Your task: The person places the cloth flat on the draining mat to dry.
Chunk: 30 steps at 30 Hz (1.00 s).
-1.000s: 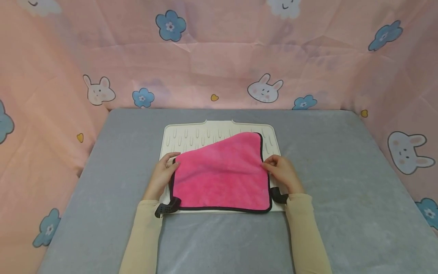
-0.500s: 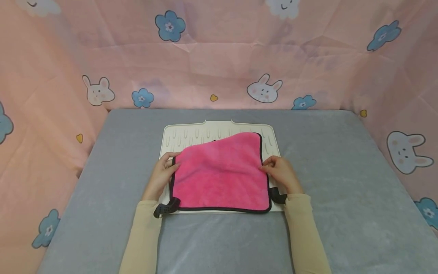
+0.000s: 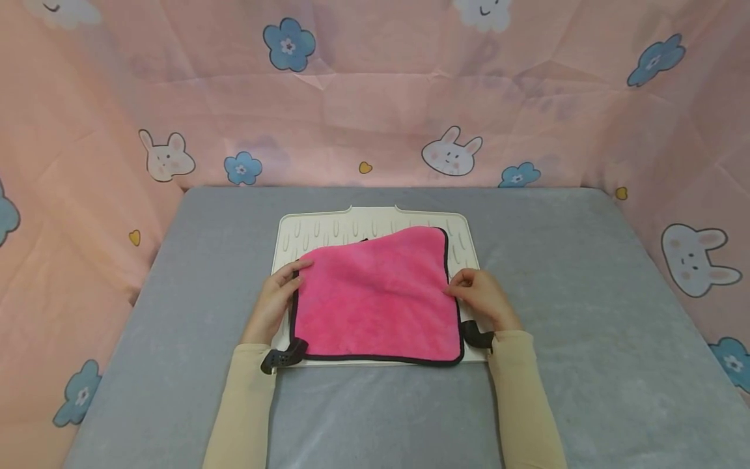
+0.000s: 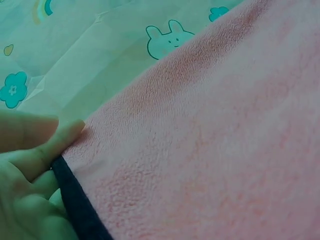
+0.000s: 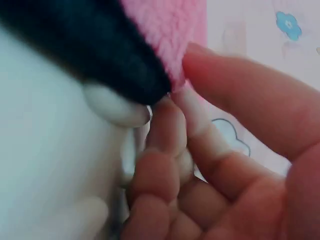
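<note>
A pink plush towel (image 3: 375,299) with black edging lies over a cream ridged board (image 3: 316,228), its far edge wavy and partly folded under. At the towel's left edge, my left hand (image 3: 274,303) pinches the border; in the left wrist view a fingertip (image 4: 75,131) presses the pink face while other fingers lie behind the black edging (image 4: 80,205). My right hand (image 3: 483,296) pinches the right edge between thumb and index finger, and the right wrist view shows its remaining fingers (image 5: 155,172) curled below the border. The towel hides most of the board.
A grey cloth-covered table (image 3: 586,312) surrounds the board. Behind and beside it hangs a pink curtain (image 3: 363,104) printed with rabbits and flowers. Black wrist devices (image 3: 284,355) sit at both cuffs, near the towel's lower corners.
The far left part of the towel has spread away from me, so its upper edge slopes less. The right hand has slid slightly toward me along the right edge. Left fingers shift a little.
</note>
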Motion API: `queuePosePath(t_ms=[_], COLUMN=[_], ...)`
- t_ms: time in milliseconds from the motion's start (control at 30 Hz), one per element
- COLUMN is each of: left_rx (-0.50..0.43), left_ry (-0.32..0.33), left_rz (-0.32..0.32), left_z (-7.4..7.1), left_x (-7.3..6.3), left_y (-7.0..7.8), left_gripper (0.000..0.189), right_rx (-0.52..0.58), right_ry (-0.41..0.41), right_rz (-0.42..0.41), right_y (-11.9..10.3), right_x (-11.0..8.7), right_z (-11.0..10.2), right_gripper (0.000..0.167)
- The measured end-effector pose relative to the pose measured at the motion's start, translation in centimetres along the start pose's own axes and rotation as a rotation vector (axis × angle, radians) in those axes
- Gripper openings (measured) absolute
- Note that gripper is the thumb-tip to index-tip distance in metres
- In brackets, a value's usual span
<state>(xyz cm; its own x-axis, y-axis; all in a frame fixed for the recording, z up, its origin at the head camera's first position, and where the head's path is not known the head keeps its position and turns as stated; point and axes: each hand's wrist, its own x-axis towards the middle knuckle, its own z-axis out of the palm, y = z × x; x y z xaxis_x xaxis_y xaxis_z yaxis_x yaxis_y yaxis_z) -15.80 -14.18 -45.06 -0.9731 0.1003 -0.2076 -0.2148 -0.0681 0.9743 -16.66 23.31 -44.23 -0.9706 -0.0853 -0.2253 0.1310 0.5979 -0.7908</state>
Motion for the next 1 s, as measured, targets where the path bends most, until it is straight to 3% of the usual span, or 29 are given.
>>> queuePosePath(t_ms=[167, 333, 467, 700, 867, 1000], left_rx=[-0.005, -0.056, -0.073, -0.146, -0.183, -0.197], left_ry=[0.008, 0.015, -0.012, -0.088, -0.077, -0.041], left_rz=[-0.031, -0.086, -0.078, 0.032, 0.089, 0.087], left_z=[-0.01, -0.03, -0.10, -0.12, -0.11, 0.02], left_x=[0.03, 0.01, -0.19, -0.33, -0.50, -0.41], left_y=[0.07, 0.27, 0.37, 0.08, 0.05, 0.06], left_gripper=[0.039, 0.044, 0.046, 0.045, 0.044, 0.043], right_rx=[0.254, 0.364, 0.329, 0.181, 0.195, 0.197], right_ry=[0.028, 0.032, 0.043, 0.060, 0.047, 0.046], right_rz=[0.035, 0.075, 0.099, 0.109, 0.110, 0.116], right_y=[0.21, -0.10, -0.31, -0.32, -0.35, -0.24], right_x=[-0.14, -0.24, -0.13, 0.11, 0.13, 0.12], right_z=[-0.36, -0.38, -0.11, 0.15, 0.13, 0.07], right_gripper=[0.024, 0.032, 0.031, 0.029, 0.029, 0.030])
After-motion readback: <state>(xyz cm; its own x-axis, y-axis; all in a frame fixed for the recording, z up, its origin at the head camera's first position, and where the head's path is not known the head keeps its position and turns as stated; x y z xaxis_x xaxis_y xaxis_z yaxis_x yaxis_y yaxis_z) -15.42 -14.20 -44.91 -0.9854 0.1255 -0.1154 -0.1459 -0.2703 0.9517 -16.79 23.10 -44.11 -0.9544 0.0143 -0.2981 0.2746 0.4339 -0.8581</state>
